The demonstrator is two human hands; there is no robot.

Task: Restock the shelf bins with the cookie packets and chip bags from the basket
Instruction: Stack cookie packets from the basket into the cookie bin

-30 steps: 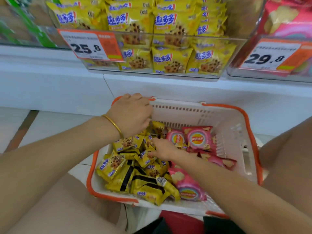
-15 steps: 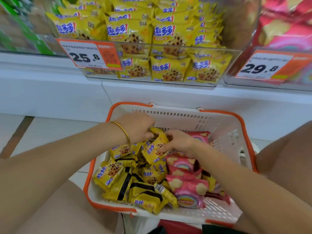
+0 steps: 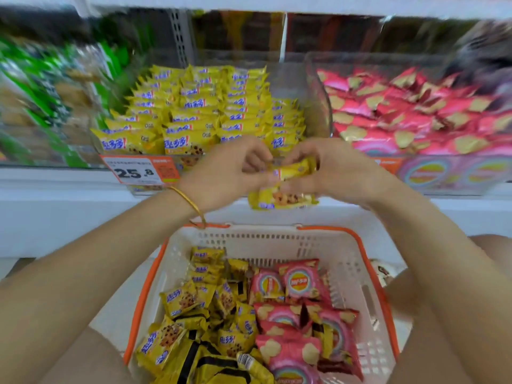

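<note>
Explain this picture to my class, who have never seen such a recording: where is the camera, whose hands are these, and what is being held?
There is no machine here. A person wears one wide-angle camera on the head, looking forward and down, so you see their own arms. The left hand, with a gold bracelet at the wrist, and the right hand together grip a few yellow cookie packets in front of the clear cookie bin, marked 25.8 on its tag. To its right stands a bin of pink chip bags. Below, a white basket with an orange rim holds more cookie packets on its left side and chip bags on its right. The far left of the shelf is too blurred to read.
</note>
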